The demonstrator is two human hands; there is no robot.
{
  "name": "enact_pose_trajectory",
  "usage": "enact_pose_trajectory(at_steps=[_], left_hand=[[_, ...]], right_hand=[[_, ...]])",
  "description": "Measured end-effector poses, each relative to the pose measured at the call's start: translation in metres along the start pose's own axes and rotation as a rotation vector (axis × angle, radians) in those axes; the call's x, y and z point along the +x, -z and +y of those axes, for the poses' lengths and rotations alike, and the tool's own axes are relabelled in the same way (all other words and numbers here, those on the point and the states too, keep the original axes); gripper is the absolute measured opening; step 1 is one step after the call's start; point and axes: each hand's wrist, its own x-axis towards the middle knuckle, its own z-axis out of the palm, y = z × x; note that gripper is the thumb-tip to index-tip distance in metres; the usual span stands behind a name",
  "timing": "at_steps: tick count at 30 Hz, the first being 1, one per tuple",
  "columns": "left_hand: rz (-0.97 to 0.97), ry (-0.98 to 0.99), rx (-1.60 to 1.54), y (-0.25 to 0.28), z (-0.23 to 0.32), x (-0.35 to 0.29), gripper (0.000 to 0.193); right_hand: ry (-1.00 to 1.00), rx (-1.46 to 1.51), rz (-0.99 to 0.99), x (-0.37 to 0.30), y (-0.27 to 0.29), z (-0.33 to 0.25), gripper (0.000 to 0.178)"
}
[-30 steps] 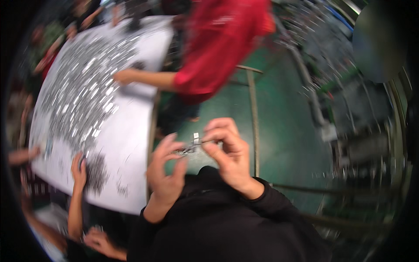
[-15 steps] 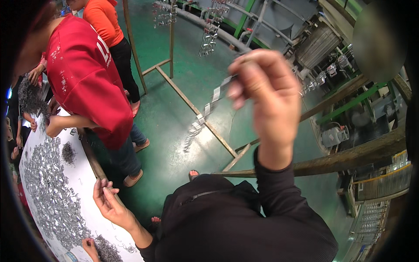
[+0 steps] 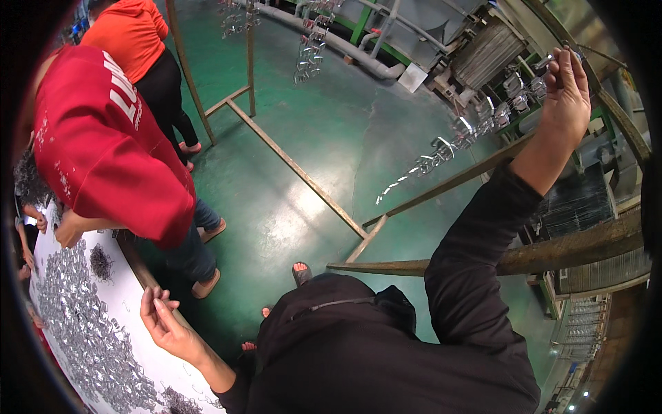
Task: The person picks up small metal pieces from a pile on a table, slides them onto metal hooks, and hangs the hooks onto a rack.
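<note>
At the upper right, my right hand is raised high with its fingers pinched together. A hanging string of shiny bent metal pieces trails from near these fingertips down to the left over the floor; its top end by the fingers is hard to make out. My left hand hovers at the edge of the white table, palm up, fingers loosely curled and apart, with nothing visible in it. Beside it on the table spreads a large pile of small metal pieces.
Left of me stands a person in a red top, another in orange beyond. Dark clumps of wire hooks lie on the table. A brown rack frame crosses the green floor, its thick bar near my right arm. More strings hang behind.
My right hand has moved up and to the right, and the string of metal pieces has swung rightward with it. My left hand stays nearly still. The view has shifted slightly.
</note>
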Motion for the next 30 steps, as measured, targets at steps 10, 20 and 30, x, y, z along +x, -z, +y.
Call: enact_pose_trajectory(at_steps=[10,20,30], left_hand=[[-0.026,0.027,0.006,-0.012,-0.022,0.021,0.026],[-0.112,0.047,0.035,-0.036,-0.029,0.035,0.027],[-0.133,0.042,0.046,-0.043,-0.02,0.031,0.028]], right_hand=[[0.087,-0.177,0.308,0.065,0.045,0.016,0.021],[0.104,-0.153,0.487,0.122,0.07,-0.003,0.016],[-0.047,-0.016,0.321,0.152,0.095,0.007,0.019]])
